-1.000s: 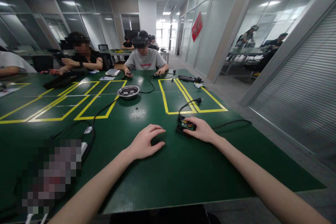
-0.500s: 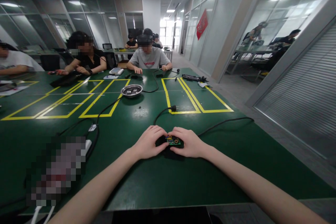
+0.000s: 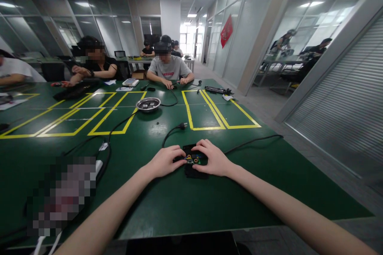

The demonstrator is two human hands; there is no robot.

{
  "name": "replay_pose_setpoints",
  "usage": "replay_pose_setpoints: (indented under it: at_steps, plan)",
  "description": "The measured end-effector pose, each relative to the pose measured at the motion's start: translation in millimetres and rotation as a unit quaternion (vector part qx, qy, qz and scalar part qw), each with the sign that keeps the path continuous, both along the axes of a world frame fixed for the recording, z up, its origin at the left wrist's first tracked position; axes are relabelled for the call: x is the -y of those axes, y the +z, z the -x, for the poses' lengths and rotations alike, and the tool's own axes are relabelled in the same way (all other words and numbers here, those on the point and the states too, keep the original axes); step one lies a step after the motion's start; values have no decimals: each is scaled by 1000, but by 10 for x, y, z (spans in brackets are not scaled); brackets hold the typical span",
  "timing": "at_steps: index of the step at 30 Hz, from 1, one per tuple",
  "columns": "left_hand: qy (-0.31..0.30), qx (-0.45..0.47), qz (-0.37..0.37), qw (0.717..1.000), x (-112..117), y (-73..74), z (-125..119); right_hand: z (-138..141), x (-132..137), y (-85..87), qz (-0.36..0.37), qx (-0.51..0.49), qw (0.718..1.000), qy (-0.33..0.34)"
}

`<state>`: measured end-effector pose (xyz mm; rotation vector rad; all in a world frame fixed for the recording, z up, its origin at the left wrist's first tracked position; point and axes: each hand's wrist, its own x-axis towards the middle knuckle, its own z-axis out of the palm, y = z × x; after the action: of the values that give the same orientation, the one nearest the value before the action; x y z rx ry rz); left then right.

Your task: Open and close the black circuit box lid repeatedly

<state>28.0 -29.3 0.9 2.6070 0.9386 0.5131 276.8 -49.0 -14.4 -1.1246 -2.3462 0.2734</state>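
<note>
A small green circuit board (image 3: 190, 161) with copper-coloured coils lies between my two hands, above a black plastic casing (image 3: 196, 172) on the green table. From the left, my left hand (image 3: 166, 162) closes its thumb and fingers on the board's left end, where the wires are; the exact contact is partly hidden. My right hand (image 3: 217, 158) curves over the right side and grips the board between thumb and fingers. A black cord with a plug (image 3: 182, 126) runs out behind my left hand. Another black cord (image 3: 254, 143) stretches to the right from behind my right hand.
A metal bowl (image 3: 149, 104) with small metal parts stands ahead. Yellow tape (image 3: 206, 128) marks rectangles on the table (image 3: 239, 195). A blurred-out object (image 3: 64, 191) and cords lie at left. A folded black tripod-like item (image 3: 218, 90) lies far right. Co-workers sit across the table.
My hands have moved slightly apart, showing more of the board and the black casing under it. The plug has shifted left. Across the table, a co-worker's hands have come together.
</note>
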Motion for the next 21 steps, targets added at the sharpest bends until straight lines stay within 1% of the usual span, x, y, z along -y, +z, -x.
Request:
replay_pose_setpoints:
  at_steps: [5, 8, 12, 15, 18, 21]
  plan:
    - [35, -3, -4, 999, -6, 0, -17, 103, 23, 23, -1, -16, 1000, -12]
    - [45, -6, -13, 999, -22, -6, -3, 134, 9, 29, -6, -17, 1000, -19]
    - [55, -18, -15, 998, -39, -14, 24, 129, -31, 17, 4, -28, 1000, -9]
    - [59, -33, -18, 998, -50, -17, 33, 72, -52, 27, 16, -55, 998, -12]
    - [61, -42, -22, 997, -68, -22, 46, -61, -66, 60, 26, -87, 996, -20]
    - [60, -42, -25, 997, -90, -21, 78, -216, -86, 81, 25, -69, 997, -15]
